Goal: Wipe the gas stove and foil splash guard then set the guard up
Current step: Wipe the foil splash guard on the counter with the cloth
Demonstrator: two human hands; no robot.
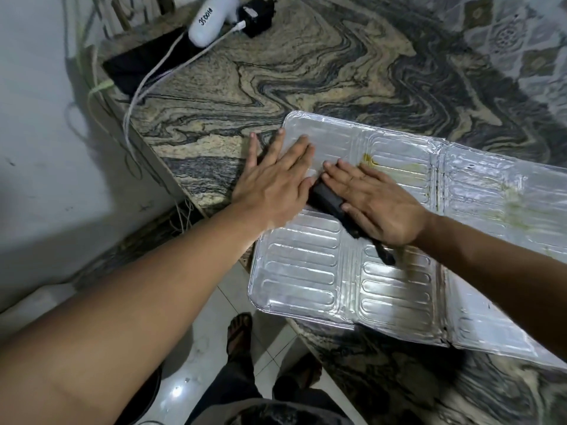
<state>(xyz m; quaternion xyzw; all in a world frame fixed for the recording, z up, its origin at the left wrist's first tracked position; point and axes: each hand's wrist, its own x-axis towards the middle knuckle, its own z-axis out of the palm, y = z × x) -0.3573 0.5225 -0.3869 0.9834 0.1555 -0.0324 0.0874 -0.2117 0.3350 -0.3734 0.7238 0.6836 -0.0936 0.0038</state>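
One foil guard (pixel 383 271) is laid flat on the marbled surface (pixel 306 72), its long axis running from the centre of the frame toward the right edge, slightly downward. Its near left corner overhangs the surface edge above the tiled floor. Three hinged panels can be counted, though the rightmost is cut off by the frame, so more cannot be ruled out. No stove is seen.

Two hands are pressed on the guard's upper left panel. The left hand (pixel 276 182) is spread flat, palm down, gripping nothing; its outer fingers reach past the guard's left edge onto the surface. The right hand (pixel 374 200) is also laid flat, fingers extended, and one dark cloth (pixel 328 199) is pinned beneath the palm rather than clenched; a dark tail of it trails out toward the lower right under the wrist.

Yellow-brown stains (pixel 372 159) are visible just beyond the right fingertips, toward the upper right, and a paler smear (pixel 515 204) lies further right on the next panel. The dirt therefore lies to the right of the cloth, along the guard's long axis, and the right hand is the nearer one. The coming stroke is judged to be rightward, with the left hand bracing the light foil against sliding.

At upper left, one white device (pixel 208 23), one black adapter (pixel 256 16) and a white cable (pixel 147 84) are left well apart from the guard.
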